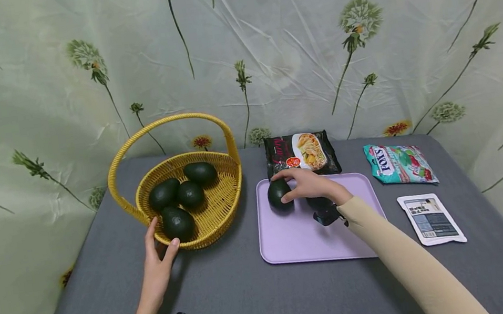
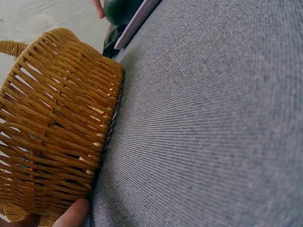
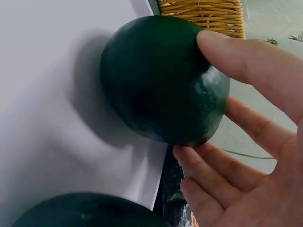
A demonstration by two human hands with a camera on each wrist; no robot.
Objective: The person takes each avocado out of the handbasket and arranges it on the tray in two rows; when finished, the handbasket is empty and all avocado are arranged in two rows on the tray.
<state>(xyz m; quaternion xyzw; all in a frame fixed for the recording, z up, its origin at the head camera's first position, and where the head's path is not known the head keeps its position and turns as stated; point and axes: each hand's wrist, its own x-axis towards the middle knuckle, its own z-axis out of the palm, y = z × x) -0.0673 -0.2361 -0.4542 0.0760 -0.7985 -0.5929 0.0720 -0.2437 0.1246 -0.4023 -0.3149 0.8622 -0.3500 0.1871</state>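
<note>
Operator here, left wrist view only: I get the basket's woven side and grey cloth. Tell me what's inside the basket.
Observer: Four dark green avocados lie in the yellow basket.
Operator: Report any fruit at the tray beyond the piece in the right hand.
Observer: One more avocado sits there, partly covered in the head view.
Operator: Now name what lies to the right of the tray.
Observer: A teal FOX'S bag, with a white packet nearer the person.
</note>
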